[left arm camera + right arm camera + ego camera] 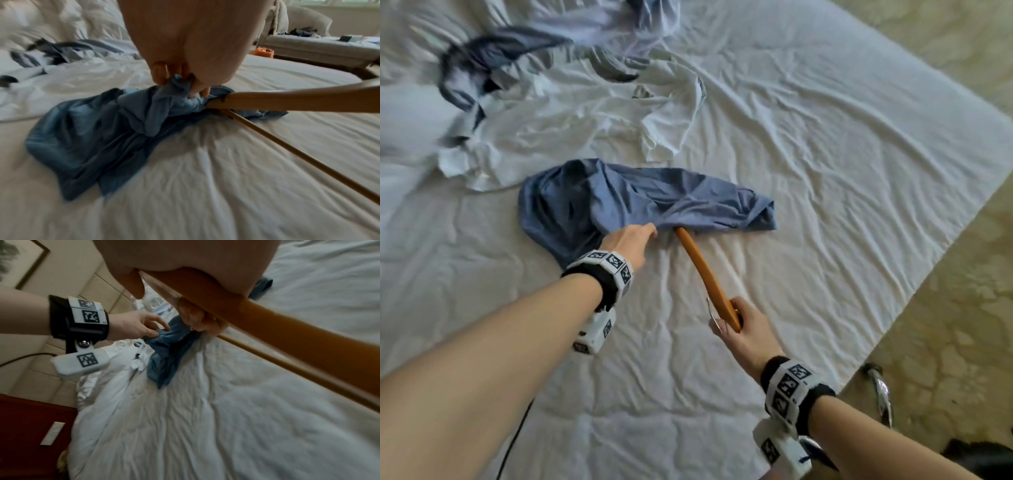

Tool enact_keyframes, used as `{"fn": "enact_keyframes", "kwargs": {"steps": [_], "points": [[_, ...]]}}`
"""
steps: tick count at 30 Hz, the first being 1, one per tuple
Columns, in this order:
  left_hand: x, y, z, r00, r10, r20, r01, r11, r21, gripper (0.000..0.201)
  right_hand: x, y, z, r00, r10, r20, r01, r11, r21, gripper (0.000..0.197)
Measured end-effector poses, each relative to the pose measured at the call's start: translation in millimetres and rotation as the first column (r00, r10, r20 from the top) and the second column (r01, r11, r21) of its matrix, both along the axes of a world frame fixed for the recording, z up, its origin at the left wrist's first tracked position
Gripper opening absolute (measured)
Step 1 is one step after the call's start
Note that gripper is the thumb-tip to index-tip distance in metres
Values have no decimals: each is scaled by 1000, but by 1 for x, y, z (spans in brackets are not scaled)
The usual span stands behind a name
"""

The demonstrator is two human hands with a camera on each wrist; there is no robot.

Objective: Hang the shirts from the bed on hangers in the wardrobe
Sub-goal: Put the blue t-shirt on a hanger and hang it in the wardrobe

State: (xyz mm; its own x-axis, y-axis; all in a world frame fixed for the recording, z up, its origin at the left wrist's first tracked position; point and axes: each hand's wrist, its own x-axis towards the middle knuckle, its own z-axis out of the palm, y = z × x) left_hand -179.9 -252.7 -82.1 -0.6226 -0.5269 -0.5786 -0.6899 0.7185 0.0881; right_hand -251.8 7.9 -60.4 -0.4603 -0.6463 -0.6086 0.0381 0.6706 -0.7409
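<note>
Left hand (pixel 631 241): blue shirt (pixel 619 198) is pinched at a bunched fold.
Right hand (pixel 748 330): wooden hanger (pixel 700 267) is gripped, its tip tucked under the shirt at 11 o'clock.
Bed (pixel 825 171): more shirts (pixel 524 102) are heaped at 10 o'clock.

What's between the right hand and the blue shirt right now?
The wooden hanger spans it: the right hand grips its hook end, the far tip is under the blue shirt. Beneath, bare sheet, seen in the head view.

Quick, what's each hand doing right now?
Left hand: fingers pinch the blue shirt on the bed.
Right hand: fingers curl round the wooden hanger, its far end in the shirt.
</note>
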Motion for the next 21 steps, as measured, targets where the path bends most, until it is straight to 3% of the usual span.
{"fn": "enact_keyframes", "kwargs": {"steps": [4, 6, 10, 14, 21], "points": [[25, 23, 58, 998, 16, -65, -23, 994, -108, 47, 27, 28, 49, 996, 23, -87, -33, 993, -116, 28], [36, 31, 93, 984, 79, -160, -101, 986, -133, 44, 38, 46, 76, 992, 27, -123, -49, 983, -179, 27], [53, 50, 175, 844, 262, -468, -317, 948, -40, 26, 52, 77, 137, 967, -74, -243, -11, 944, -330, 15], [69, 79, 254, 746, 192, -638, -296, 953, -60, 16, 50, 62, 210, 910, -116, -398, -61, 913, -405, 12], [105, 123, 362, 653, 112, -749, -250, 965, -73, 15, 63, 7, 313, 899, -87, -429, -166, 839, -519, 25]]}}
